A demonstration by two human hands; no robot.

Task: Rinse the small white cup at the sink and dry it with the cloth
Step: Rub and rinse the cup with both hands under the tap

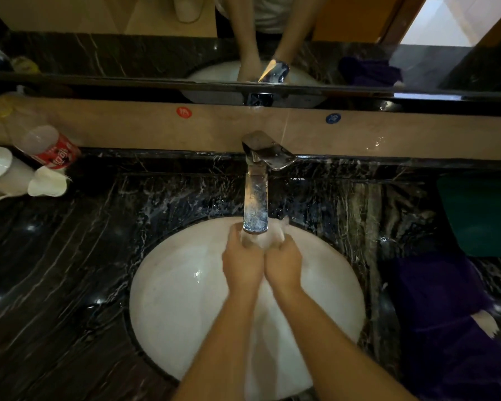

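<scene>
Cup (265, 240), small, white, seemingly wet, is clasped by left hand (243, 263) and right hand (284, 263) under faucet (255, 204).

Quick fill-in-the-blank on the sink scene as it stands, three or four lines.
1. Both hands hold the small white cup under the ____.
2. The purple cloth lies on the counter to the ____ of the sink.
3. The sticker on the wall left of the faucet is ____.

Missing words: faucet; right; red
</scene>
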